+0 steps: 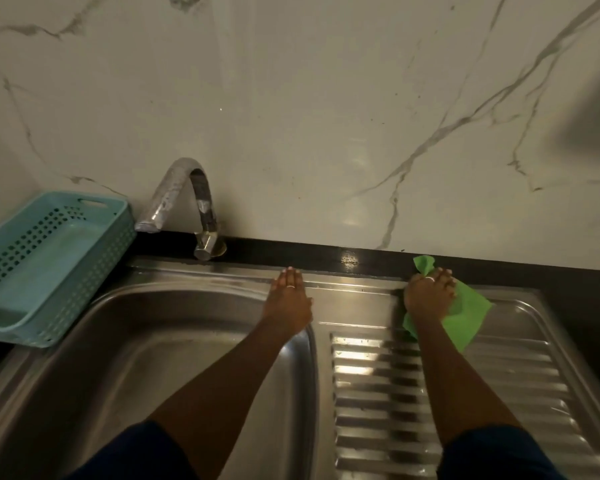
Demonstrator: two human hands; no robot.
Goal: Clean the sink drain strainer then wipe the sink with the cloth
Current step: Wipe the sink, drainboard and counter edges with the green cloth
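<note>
The steel sink fills the lower left, with its ribbed draining board to the right. My right hand presses a bright green cloth flat on the far end of the draining board, near the back rim. My left hand rests palm down on the sink's back rim, fingers together, holding nothing. The drain strainer is hidden; my left forearm crosses the basin.
A curved chrome tap stands at the back edge of the basin. A teal perforated plastic basket sits on the counter to the left. A black counter strip and a marble wall lie behind.
</note>
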